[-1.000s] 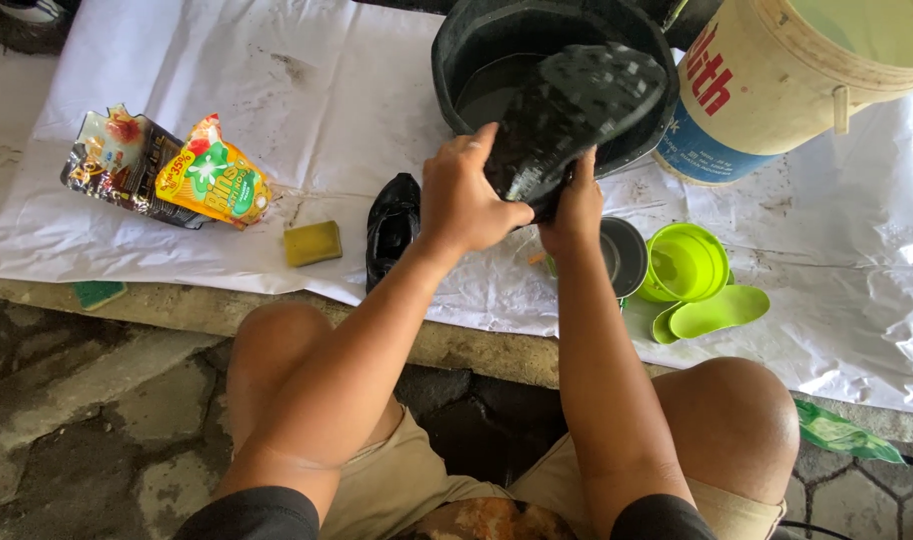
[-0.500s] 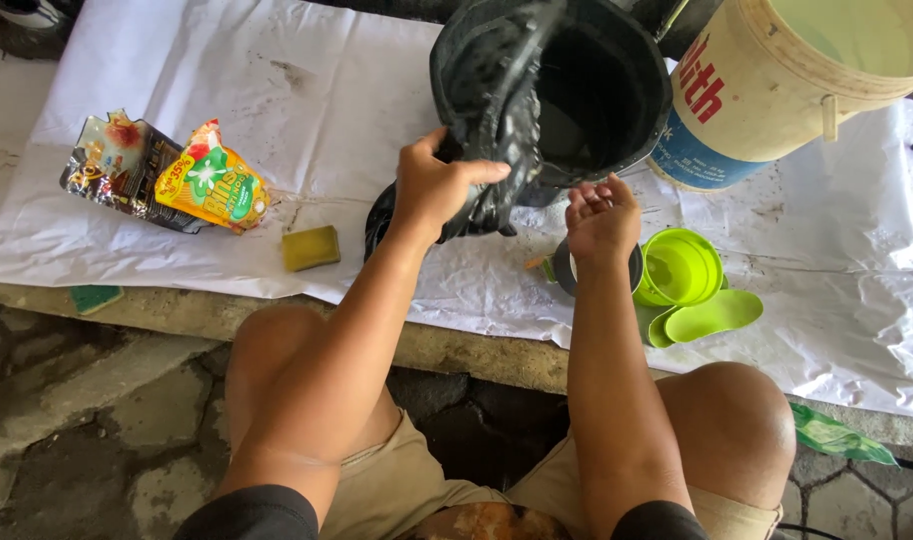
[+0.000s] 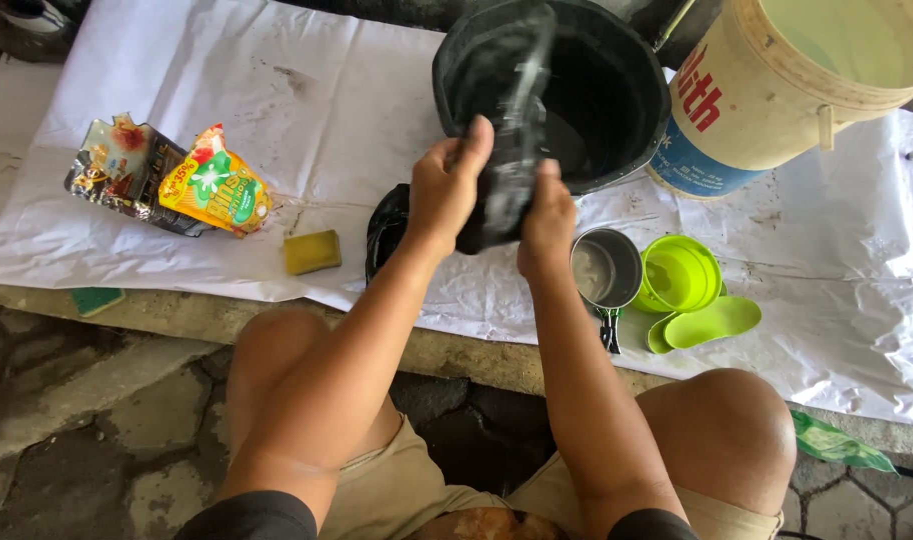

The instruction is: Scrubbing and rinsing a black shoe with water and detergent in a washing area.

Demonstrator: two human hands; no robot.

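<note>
You have bare white sheet [image 3: 307,110] open to the left; to the right, the metal cup [image 3: 607,268] and green cup [image 3: 680,273] crowd in near your wrist. The black shoe [image 3: 512,110] stands on edge over the black basin [image 3: 617,100], long axis running near to far, far end over the basin. Your left hand [image 3: 449,190] and right hand [image 3: 547,222] both clamp its near end, fingers curled tight.
</note>
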